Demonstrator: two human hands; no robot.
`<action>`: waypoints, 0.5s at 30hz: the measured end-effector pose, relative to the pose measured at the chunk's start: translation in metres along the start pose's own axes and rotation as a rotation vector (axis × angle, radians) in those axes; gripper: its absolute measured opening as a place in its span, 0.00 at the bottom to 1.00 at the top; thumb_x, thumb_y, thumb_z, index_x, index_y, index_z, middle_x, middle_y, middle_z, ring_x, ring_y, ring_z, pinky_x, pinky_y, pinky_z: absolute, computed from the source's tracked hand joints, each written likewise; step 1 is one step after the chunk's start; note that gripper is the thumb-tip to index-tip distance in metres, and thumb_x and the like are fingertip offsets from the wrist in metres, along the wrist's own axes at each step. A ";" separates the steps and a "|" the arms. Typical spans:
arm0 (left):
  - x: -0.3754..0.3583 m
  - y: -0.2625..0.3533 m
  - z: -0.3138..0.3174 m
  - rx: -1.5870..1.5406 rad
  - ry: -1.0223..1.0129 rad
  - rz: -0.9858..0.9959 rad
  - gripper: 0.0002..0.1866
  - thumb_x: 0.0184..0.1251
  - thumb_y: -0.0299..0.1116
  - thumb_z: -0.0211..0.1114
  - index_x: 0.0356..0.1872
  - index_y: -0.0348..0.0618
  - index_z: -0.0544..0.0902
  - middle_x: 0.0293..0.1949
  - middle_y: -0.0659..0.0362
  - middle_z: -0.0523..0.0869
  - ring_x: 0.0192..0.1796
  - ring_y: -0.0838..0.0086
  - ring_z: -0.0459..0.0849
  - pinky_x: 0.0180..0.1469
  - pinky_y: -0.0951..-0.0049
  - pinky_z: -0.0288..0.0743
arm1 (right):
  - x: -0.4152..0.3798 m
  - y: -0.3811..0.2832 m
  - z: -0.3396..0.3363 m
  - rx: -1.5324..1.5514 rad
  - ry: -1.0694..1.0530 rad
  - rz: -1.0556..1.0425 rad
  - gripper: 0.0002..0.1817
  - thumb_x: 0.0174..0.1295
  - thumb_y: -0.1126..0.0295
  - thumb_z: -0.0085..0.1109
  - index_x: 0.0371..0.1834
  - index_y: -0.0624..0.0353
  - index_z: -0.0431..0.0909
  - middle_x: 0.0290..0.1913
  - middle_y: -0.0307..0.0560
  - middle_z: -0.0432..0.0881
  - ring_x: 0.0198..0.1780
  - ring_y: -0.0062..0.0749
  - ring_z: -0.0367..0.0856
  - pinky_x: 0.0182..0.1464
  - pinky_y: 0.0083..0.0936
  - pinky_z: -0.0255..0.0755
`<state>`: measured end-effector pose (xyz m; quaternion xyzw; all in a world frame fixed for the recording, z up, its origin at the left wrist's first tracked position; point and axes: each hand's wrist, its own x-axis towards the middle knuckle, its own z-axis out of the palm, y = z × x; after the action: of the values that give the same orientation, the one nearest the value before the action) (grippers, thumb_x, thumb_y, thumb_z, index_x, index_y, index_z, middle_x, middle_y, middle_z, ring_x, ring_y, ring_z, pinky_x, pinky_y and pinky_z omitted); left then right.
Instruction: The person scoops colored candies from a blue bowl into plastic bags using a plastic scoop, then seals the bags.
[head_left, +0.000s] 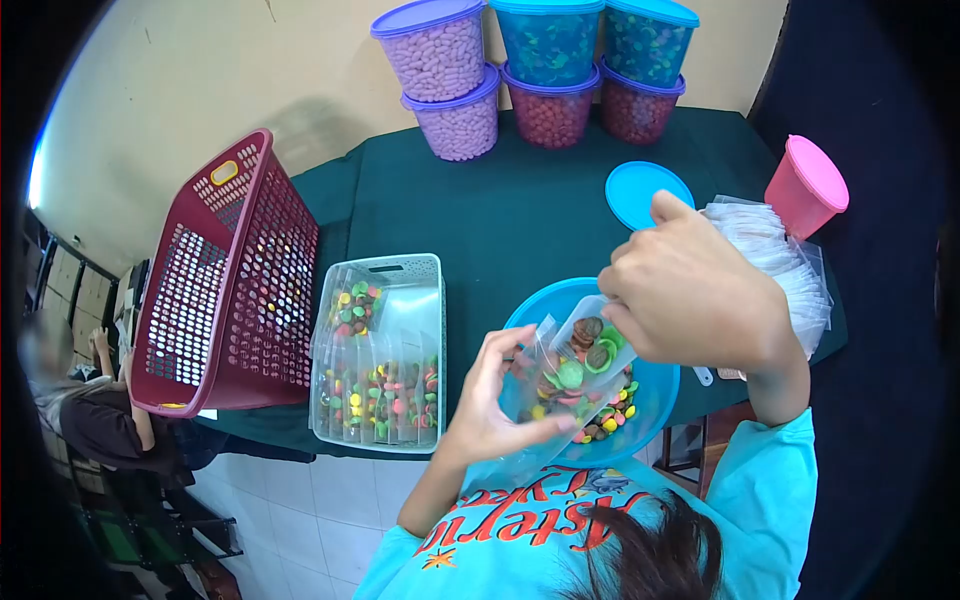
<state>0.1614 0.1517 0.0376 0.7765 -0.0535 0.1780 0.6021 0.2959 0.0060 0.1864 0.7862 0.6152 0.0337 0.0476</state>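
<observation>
Tilting a clear scoop [590, 350] of coloured candies, right hand [690, 300] pours into the plastic pouch [530, 420] pinched open by left hand [490, 400], directly above blue bowl [660, 400] to catch spills.

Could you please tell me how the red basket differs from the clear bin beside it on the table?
The red basket is taller and lies tipped on its side, while the clear bin is lower and sits upright. The red basket's perforated walls show small candies through the holes, whereas the clear bin holds filled candy bags standing in rows. Both rest on the green tablecloth.
</observation>
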 end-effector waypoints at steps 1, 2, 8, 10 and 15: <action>0.003 0.000 -0.004 -0.001 0.002 0.001 0.45 0.30 0.37 0.78 0.55 0.37 0.63 0.47 0.52 0.71 0.46 0.71 0.71 0.45 0.72 0.67 | 0.002 0.002 -0.001 -0.002 -0.001 -0.002 0.11 0.45 0.66 0.54 0.11 0.59 0.75 0.15 0.45 0.74 0.19 0.36 0.69 0.36 0.27 0.57; 0.006 0.001 -0.008 -0.156 -0.021 -0.088 0.43 0.34 0.34 0.76 0.56 0.37 0.62 0.46 0.54 0.73 0.43 0.74 0.72 0.44 0.74 0.68 | 0.004 0.003 -0.001 0.015 0.012 -0.018 0.11 0.45 0.66 0.54 0.12 0.60 0.76 0.15 0.45 0.75 0.19 0.36 0.69 0.38 0.27 0.57; 0.029 -0.009 -0.026 -0.485 -0.442 -0.465 0.22 0.49 0.31 0.69 0.46 0.34 0.75 0.37 0.58 0.81 0.43 0.78 0.77 0.48 0.75 0.68 | 0.022 0.010 -0.004 0.028 -0.017 -0.099 0.09 0.43 0.67 0.55 0.12 0.59 0.76 0.16 0.45 0.75 0.19 0.36 0.68 0.39 0.28 0.56; 0.023 -0.019 -0.017 -0.614 -0.538 -0.471 0.20 0.55 0.33 0.64 0.47 0.33 0.74 0.40 0.59 0.80 0.43 0.76 0.76 0.49 0.74 0.68 | 0.026 0.007 0.000 0.012 -0.020 -0.109 0.08 0.41 0.68 0.55 0.12 0.59 0.76 0.15 0.45 0.74 0.19 0.35 0.68 0.39 0.28 0.55; 0.011 -0.025 -0.013 -0.738 -0.512 -0.576 0.22 0.56 0.37 0.64 0.48 0.34 0.73 0.42 0.59 0.79 0.42 0.78 0.75 0.47 0.74 0.69 | 0.024 -0.015 0.013 0.060 -0.062 -0.219 0.07 0.36 0.68 0.57 0.08 0.56 0.73 0.11 0.42 0.70 0.17 0.29 0.67 0.36 0.25 0.53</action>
<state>0.1766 0.1723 0.0211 0.5150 -0.0425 -0.2204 0.8273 0.2882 0.0321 0.1718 0.7160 0.6964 -0.0144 0.0466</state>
